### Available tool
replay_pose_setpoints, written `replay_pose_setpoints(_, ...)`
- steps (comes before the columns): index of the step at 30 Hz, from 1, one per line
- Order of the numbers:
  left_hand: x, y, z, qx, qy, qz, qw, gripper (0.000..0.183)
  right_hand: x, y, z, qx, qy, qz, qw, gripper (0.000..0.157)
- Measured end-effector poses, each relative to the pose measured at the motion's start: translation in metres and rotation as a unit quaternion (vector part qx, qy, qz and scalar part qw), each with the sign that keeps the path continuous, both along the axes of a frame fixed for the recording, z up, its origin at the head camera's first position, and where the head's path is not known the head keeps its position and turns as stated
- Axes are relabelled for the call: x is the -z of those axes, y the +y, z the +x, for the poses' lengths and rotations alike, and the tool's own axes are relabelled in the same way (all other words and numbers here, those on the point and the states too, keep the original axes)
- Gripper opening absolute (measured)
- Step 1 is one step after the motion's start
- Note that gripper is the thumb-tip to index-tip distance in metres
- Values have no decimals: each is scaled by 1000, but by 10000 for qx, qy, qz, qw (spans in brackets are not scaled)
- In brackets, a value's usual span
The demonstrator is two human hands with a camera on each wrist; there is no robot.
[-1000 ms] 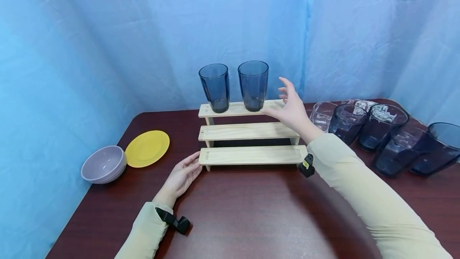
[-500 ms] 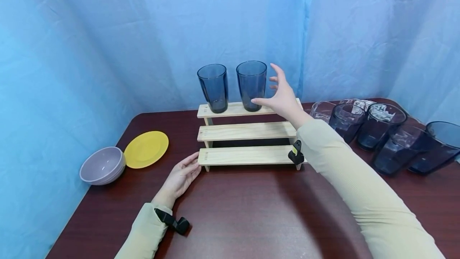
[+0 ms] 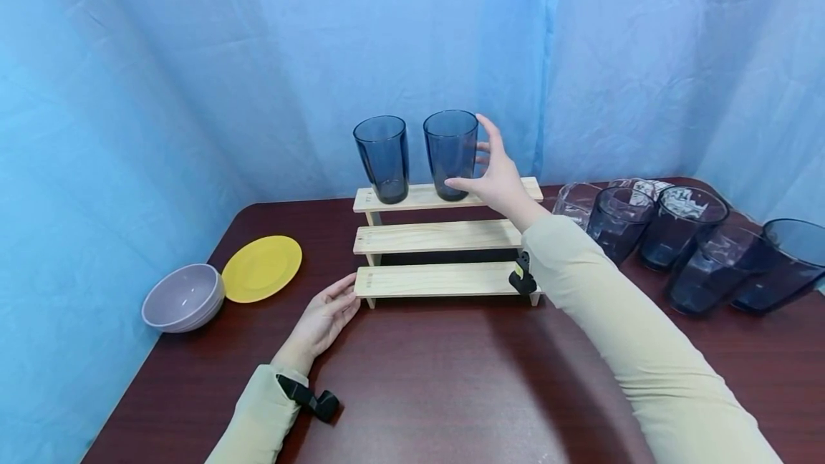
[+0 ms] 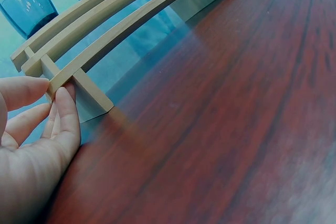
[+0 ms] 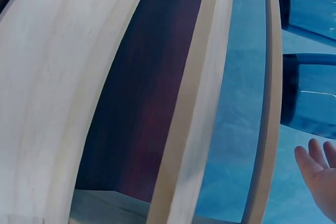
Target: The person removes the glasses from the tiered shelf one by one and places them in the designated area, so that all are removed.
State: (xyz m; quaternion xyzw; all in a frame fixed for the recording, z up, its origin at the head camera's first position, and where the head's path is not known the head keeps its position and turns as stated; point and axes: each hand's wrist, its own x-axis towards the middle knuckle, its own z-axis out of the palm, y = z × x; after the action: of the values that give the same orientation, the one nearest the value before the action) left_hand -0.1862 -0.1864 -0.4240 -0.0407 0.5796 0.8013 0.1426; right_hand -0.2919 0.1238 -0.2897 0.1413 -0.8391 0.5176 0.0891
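Two blue-tinted drinking glasses stand upright on the top shelf of a three-tier wooden rack (image 3: 445,236), the left glass (image 3: 384,156) apart from the right glass (image 3: 447,149). My right hand (image 3: 499,176) is at the right glass, thumb in front of its lower part and fingers spread along its right side. In the right wrist view a small gap shows between those fingers (image 5: 314,153) and the glass (image 5: 315,95). My left hand (image 3: 325,317) pinches the left end of the lowest shelf; in the left wrist view its thumb (image 4: 23,90) lies above the board's end, fingers below.
Several more blue-tinted glasses (image 3: 686,224) stand at the table's right, with crumpled clear plastic (image 3: 576,203) behind them. At the left are a yellow plate (image 3: 262,268) and lilac bowls (image 3: 183,297), seemingly stacked. A blue curtain (image 3: 290,70) hangs behind the dark red table (image 3: 412,378).
My right hand has moved left, its thumb now in front of the right glass and its fingers closer to the glass's side. The left hand keeps its grip on the rack.
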Motion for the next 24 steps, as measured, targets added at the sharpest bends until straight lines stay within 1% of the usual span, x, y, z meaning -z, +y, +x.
replay_pose_setpoints(8, -1, -1, 0, 14, -10, 59, 10000, 55, 4, -7, -3, 97, 41, -183, 9998, 106)
replay_pose_setpoints(17, 0, -2, 1, 30, 80, -6, 10000, 55, 5, -12, -5, 232, 42, -40, 9997, 105)
replay_pose_setpoints(24, 0, -2, 0, 32, 68, 64, 10000, 55, 6, -14, -4, 324, 123, -12, 9994, 104)
